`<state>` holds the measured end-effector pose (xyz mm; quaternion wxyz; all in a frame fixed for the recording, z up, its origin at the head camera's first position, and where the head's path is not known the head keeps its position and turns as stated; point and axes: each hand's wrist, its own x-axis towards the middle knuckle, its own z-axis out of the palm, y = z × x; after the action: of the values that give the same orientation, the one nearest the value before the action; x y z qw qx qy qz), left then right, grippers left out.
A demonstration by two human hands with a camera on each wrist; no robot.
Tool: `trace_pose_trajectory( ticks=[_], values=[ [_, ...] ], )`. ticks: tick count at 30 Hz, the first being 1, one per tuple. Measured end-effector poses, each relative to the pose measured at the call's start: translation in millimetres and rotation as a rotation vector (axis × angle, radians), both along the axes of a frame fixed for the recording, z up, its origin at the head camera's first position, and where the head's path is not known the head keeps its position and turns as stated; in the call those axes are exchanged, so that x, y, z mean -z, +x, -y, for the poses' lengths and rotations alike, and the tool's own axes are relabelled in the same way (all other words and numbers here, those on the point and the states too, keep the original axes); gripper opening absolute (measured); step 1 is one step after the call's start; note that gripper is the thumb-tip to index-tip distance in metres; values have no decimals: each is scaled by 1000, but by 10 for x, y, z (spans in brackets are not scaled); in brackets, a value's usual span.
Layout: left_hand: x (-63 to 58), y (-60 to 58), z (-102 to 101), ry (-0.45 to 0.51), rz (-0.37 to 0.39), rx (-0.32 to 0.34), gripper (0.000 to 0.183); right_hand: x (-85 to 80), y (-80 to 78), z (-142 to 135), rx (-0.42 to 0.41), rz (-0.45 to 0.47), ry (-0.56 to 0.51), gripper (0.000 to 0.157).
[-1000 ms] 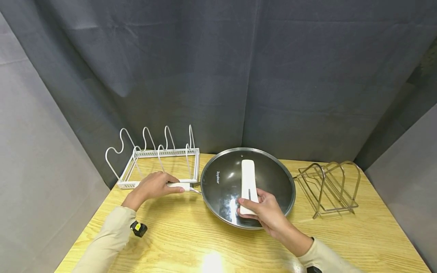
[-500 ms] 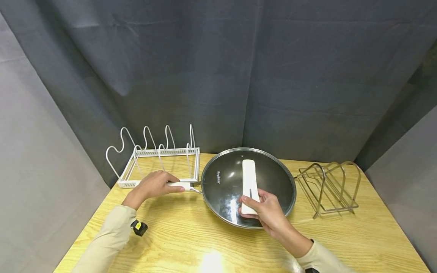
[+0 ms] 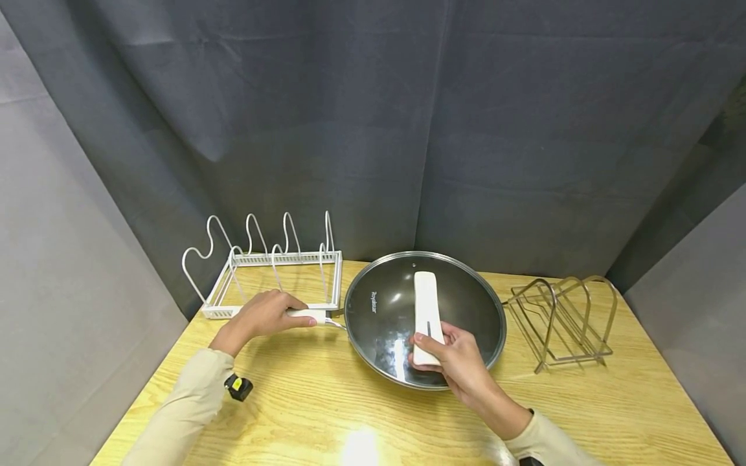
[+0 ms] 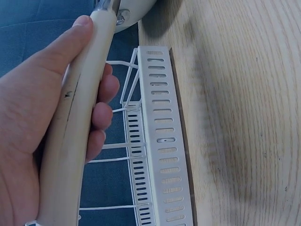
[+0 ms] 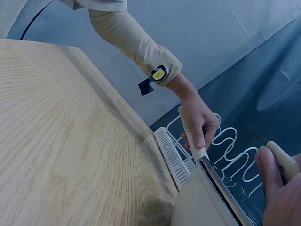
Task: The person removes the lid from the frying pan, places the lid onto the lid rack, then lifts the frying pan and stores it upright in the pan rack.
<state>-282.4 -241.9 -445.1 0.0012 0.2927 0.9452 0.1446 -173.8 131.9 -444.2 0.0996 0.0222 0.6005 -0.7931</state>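
Observation:
A wok (image 5: 195,202) with a cream outside wears a dark glass lid (image 3: 379,343) with a metal rim. In the head view it is at the middle of the table. My left hand (image 3: 262,314) grips the wok's long white handle (image 4: 77,94), thumb along the top and fingers curled beneath, as the left wrist view shows. On the lid stands a tall white knob handle (image 3: 426,301). My right hand (image 3: 460,366) holds its near end between thumb and fingers. The lid sits on the wok's rim.
A white rack (image 3: 233,262) with several wire dividers stands at the back left, close behind the wok's handle. To the wok's right is a bronze-coloured wire rack (image 3: 574,359). A grey curtain (image 3: 326,129) hangs behind the wooden table (image 3: 303,414).

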Motion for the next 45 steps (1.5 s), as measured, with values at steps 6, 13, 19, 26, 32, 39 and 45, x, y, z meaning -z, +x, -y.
trace_pose_trajectory(
  ticks=[6,13,19,26,32,39,45],
  values=[
    [5,-4,0,-3,-5,-10,39,-4,2,7,10,-14,-6,45],
    [1,3,-7,-6,9,-21,39,7,-10,-2,14,-29,-5,38],
    [-11,4,-13,-9,9,-23,37,-45,-2,-17,11,-67,-12,40],
    [-23,12,-15,-10,-10,-10,32,-137,15,-67,2,-99,-7,42],
    [-20,13,-18,-22,-31,-9,36,-231,29,-129,-30,-153,23,43],
    [-17,6,-14,-23,-36,1,32,-352,34,-191,-17,-211,86,39],
    [-38,15,-16,-40,-43,-17,49,-465,63,-252,12,-234,146,38]
  ],
)
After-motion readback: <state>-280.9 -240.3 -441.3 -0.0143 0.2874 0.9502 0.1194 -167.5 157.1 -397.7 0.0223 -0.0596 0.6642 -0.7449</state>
